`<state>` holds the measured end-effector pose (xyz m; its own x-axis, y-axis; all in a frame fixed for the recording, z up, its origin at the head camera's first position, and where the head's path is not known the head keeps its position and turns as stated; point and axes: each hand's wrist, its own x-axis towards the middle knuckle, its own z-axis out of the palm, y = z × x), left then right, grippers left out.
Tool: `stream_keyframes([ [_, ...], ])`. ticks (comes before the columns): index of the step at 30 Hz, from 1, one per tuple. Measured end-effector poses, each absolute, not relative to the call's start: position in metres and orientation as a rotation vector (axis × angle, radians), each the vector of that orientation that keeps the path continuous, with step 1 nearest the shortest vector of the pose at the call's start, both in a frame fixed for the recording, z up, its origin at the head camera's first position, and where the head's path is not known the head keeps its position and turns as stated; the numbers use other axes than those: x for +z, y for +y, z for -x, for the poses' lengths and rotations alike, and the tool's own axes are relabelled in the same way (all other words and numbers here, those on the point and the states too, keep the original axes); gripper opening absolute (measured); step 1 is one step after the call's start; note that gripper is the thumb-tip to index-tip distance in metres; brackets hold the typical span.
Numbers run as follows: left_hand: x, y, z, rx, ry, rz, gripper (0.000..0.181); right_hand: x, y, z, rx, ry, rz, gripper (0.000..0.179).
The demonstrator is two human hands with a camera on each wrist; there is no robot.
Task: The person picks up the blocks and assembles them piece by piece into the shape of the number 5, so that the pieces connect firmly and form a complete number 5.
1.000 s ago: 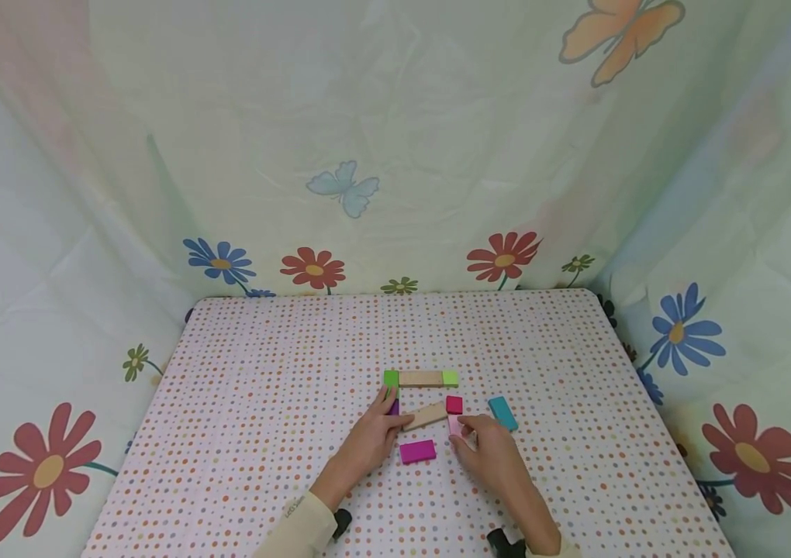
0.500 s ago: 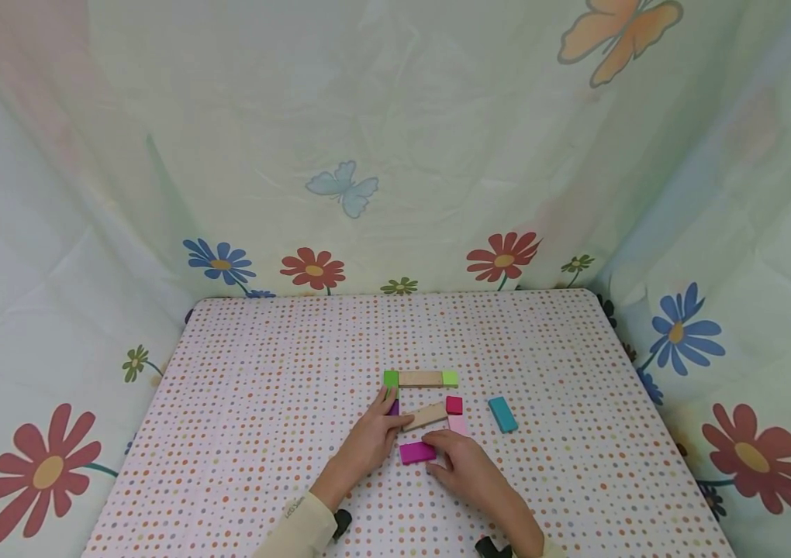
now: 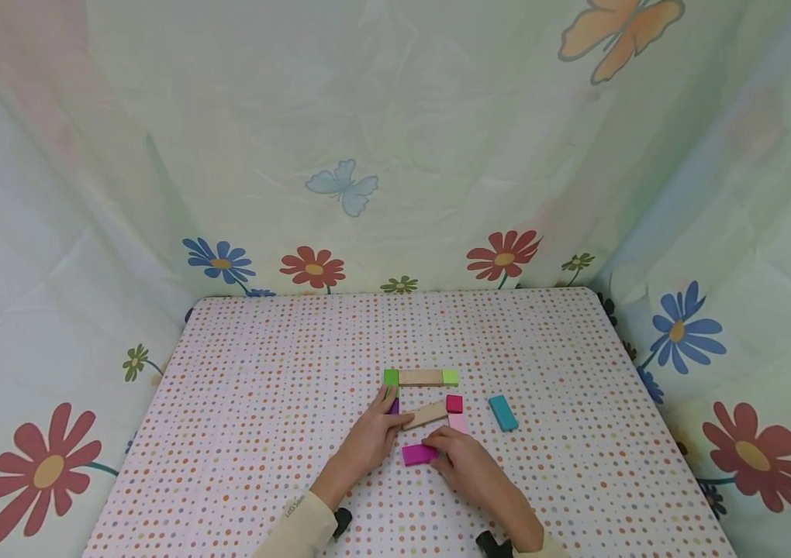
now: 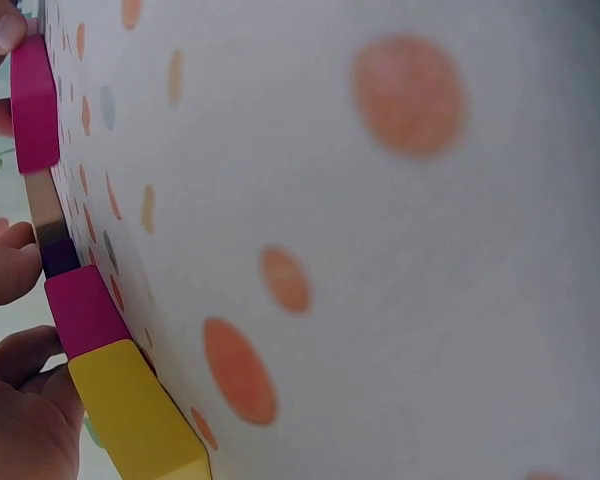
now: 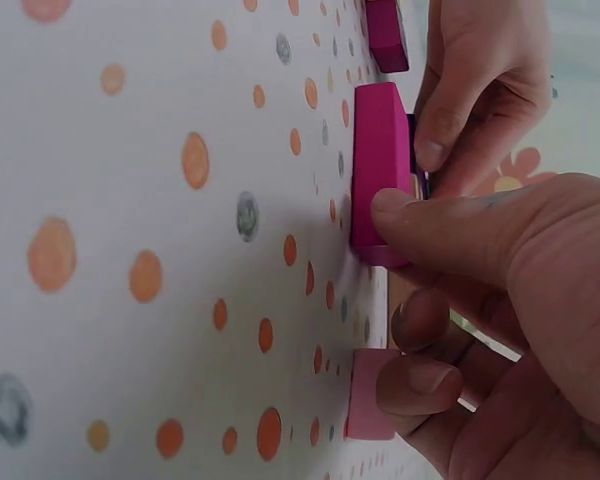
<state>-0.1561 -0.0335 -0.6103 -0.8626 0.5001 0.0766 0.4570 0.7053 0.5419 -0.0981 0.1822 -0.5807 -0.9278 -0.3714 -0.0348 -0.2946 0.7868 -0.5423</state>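
Note:
My right hand (image 3: 471, 467) pinches the right end of a magenta block (image 3: 415, 455), its thumb on the near side (image 5: 390, 205). Its other fingers are curled close by a pink block (image 5: 372, 395). My left hand (image 3: 360, 446) has thumb and forefinger about a dark purple block (image 3: 395, 407), the thumb by the left end of a slanted wooden plank (image 3: 426, 415). A second magenta block (image 4: 88, 312) and a yellow block (image 4: 140, 415) lie beside the left hand in the left wrist view; the hand hides them from the head view.
Farther back, a wooden plank (image 3: 419, 378) lies between a green cube (image 3: 392, 377) and a light green cube (image 3: 450, 377). A crimson cube (image 3: 454, 404) tops the pink block. To the right sits a teal block (image 3: 503, 413) on the dotted tabletop (image 3: 284, 364).
My right hand has let go of the pink block, moved left and nearer, and taken hold of the magenta block, which has shifted slightly right. The left hand stays put.

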Motion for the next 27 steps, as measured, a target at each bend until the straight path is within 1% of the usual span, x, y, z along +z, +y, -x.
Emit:
stream_keyframes([
  [8, -0.609, -0.033, 0.156, 0.868, 2.834, -0.800, 0.033, -0.576, 0.192, 0.096, -0.814, 2.767, 0.490, 0.024],
  [19, -0.607, -0.034, 0.155, 0.849, 2.849, -0.822, 0.032, -0.574, 0.201, 0.096, -0.804, 2.739, 0.455, 0.031],
  [23, -0.607, -0.034, 0.155, 0.852, 2.847, -0.821, 0.032, -0.574, 0.202, 0.095, -0.862, 2.757, 0.446, 0.031],
  [27, -0.606, -0.034, 0.155, 0.846, 2.845, -0.821, 0.032, -0.574, 0.206, 0.099, -0.963, 2.819, 0.351, 0.028],
])
